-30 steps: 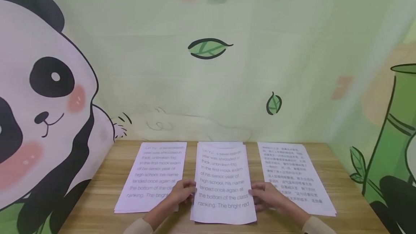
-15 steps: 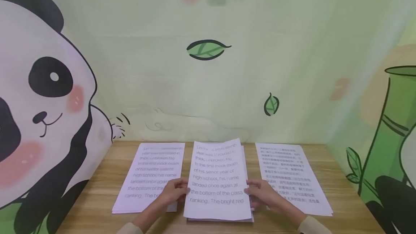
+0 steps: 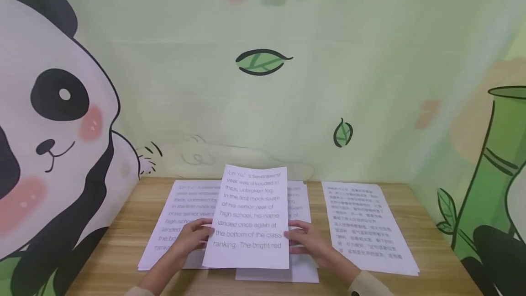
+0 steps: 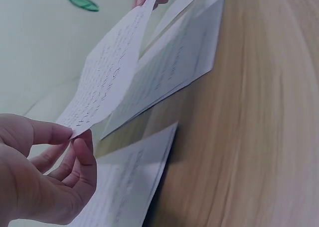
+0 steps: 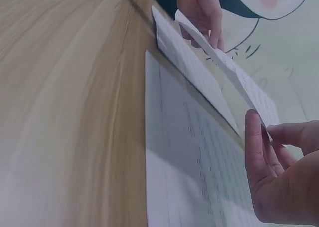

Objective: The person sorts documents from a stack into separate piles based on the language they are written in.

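Between my two hands hangs a sheet of paper (image 3: pixel 248 214) with large English print, raised above the table and slightly bowed. My left hand (image 3: pixel 191 239) pinches its left edge between thumb and fingers, as the left wrist view shows at the sheet's edge (image 4: pixel 102 87). The right hand (image 3: pixel 306 241) pinches the opposite edge; thumb and fingertips meet on it in the right wrist view. Below the sheet lies the middle paper stack (image 3: pixel 277 275), partly covered in the head view. The left paper stack (image 3: pixel 164 259), also in English, is overlapped by the sheet and my left hand.
A right paper stack (image 3: pixel 370 227) with Chinese print lies flat on the wooden table (image 3: pixel 435 250), beyond my right hand. Behind the table's far edge hangs a pale green backdrop (image 3: pixel 185 81) with a panda, leaves and bamboo.
The top English sheet has come up off the middle stack and moved left, partly over the left stack. Both hands have travelled left with it, uncovering part of the middle stack.
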Tool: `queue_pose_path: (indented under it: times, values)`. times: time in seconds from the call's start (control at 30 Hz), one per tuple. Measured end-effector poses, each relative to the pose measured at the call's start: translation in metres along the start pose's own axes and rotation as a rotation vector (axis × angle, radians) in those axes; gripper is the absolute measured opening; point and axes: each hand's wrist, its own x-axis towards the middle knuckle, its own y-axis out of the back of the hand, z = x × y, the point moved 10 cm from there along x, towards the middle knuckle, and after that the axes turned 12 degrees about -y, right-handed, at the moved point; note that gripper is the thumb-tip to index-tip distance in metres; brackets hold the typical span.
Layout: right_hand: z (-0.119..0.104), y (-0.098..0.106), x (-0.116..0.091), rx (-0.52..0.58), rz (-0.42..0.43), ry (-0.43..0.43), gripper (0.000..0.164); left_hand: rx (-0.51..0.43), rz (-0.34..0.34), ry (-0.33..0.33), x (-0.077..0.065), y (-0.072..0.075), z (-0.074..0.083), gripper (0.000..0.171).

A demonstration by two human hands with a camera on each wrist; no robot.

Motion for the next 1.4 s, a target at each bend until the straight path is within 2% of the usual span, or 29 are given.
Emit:
queue_pose_path:
  times: [0.13, 0.27, 0.6, 0.73, 0.87, 1.03, 1.23, 1.4]
  values:
    - [-0.008, -0.017, 0.007, 0.014, -0.022, 0.011, 0.058, 0.005, 0.014, -0.004, 0.001, 0.018, 0.001, 0.046]
    - [-0.015, -0.037, 0.016, -0.008, -0.043, 0.01, 0.057, -0.011, 0.029, -0.006, 0.002, 0.037, -0.005, 0.048]
    - [-0.026, -0.083, 0.042, -0.02, -0.088, 0.007, 0.053, -0.119, 0.075, -0.022, 0.006, 0.079, -0.024, 0.05]
    - [-0.026, -0.097, 0.051, -0.008, -0.098, 0.0, 0.05, -0.131, 0.067, -0.017, 0.007, 0.09, -0.031, 0.05]
    - [-0.023, -0.11, 0.058, -0.007, -0.097, -0.005, 0.05, -0.105, 0.097, 0.006, 0.006, 0.099, -0.037, 0.056]
    - [-0.016, -0.131, 0.064, 0.004, -0.134, -0.046, 0.053, -0.087, 0.136, 0.051, 0.002, 0.113, -0.047, 0.056]
    - [-0.018, -0.148, 0.063, 0.024, -0.179, -0.07, 0.05, -0.104, 0.185, 0.095, -0.001, 0.133, -0.059, 0.058]
    - [-0.022, -0.154, 0.062, -0.025, -0.229, -0.075, 0.054, -0.097, 0.212, 0.107, -0.001, 0.144, -0.063, 0.058]
